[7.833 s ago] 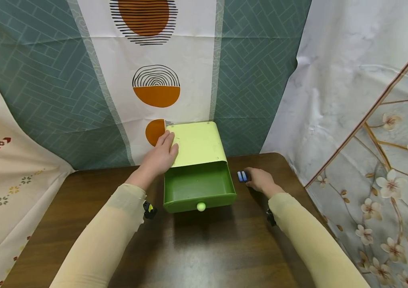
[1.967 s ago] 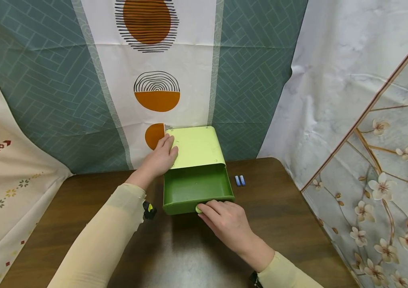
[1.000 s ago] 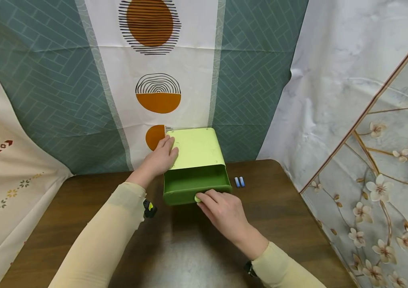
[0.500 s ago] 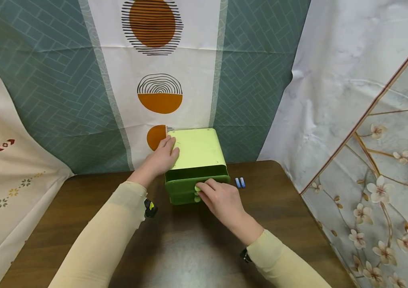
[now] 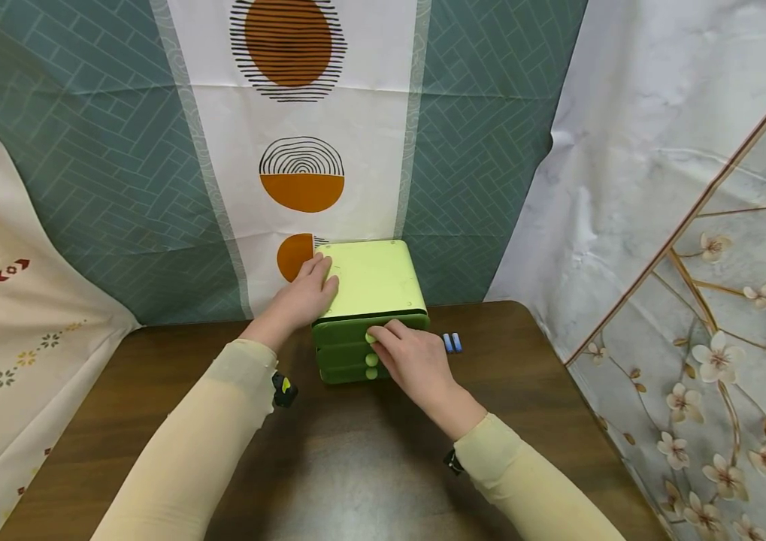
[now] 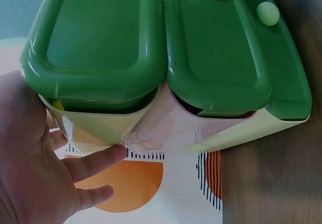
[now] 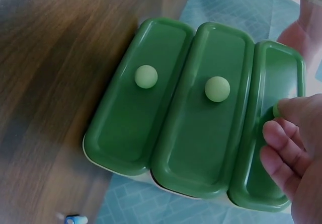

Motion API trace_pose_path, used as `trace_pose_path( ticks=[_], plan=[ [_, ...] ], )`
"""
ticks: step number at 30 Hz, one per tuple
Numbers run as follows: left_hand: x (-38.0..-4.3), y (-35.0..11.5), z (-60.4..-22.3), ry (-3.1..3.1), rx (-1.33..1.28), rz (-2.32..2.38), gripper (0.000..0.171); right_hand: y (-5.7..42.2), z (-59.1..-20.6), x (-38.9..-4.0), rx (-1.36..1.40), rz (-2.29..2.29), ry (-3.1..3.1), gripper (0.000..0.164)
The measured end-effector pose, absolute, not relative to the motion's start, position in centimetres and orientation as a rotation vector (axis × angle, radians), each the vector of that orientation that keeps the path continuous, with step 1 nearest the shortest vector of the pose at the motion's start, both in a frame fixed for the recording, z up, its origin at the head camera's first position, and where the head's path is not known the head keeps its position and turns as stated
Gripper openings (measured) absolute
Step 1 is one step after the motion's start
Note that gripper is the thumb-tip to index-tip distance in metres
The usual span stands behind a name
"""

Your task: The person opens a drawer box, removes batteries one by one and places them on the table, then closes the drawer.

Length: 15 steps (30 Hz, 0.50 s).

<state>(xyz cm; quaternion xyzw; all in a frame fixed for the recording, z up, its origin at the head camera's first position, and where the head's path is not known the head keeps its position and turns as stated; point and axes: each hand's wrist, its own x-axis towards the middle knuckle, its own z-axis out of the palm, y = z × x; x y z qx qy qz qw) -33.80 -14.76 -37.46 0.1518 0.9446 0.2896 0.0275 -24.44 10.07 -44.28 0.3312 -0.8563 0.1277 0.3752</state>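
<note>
A small drawer cabinet with a pale yellow-green top (image 5: 376, 274) stands at the back of the table. Its three green drawer fronts each bear a round light-green knob. My left hand (image 5: 304, 294) rests on the top's left edge, its fingers lying straight. With thumb and fingertips, my right hand (image 5: 418, 362) pinches the knob (image 7: 276, 110) of the top drawer (image 5: 340, 330). A narrow gap shows behind that drawer's front (image 6: 100, 38). Below it, the middle knob (image 7: 217, 89) and the bottom knob (image 7: 146, 76) stand untouched.
Two small blue-and-white cylinders (image 5: 452, 343) lie side by side right of the cabinet, partly behind my right hand. The dark wooden table (image 5: 349, 466) stretches toward me. Patterned cloth (image 5: 484, 165) hangs close behind the cabinet, and a floral cloth (image 5: 721, 376) borders the right side.
The top drawer, pulled far out earlier, has slid back almost flush, my right hand on its knob. Before that, my right hand was at the blue-and-white cylinders. My left hand has stayed put.
</note>
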Motion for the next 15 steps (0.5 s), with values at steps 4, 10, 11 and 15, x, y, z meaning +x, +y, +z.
trace_pose_path(
  ticks=[4, 10, 11, 15],
  plan=[
    [-33.82, -14.75, -37.37, 2.917, 0.469, 0.897, 0.07, 10.11, -44.38, -24.83, 0.846, 0.331, -2.18, 0.018],
    [-33.82, -14.71, -37.5, 2.925, 0.466, 0.882, 0.069, 10.0, -44.55, -25.09, 0.848, 0.313, -2.191, 0.019],
    [-33.82, -14.7, -37.51, 2.926, 0.465, 0.88, 0.069, 9.98, -44.54, -25.1, 0.846, 0.306, -2.193, 0.02],
    [-33.73, -14.66, -37.37, 2.928, 0.466, 0.884, 0.07, 9.87, -44.4, -25.13, 0.837, 0.281, -2.187, 0.021]
  ],
)
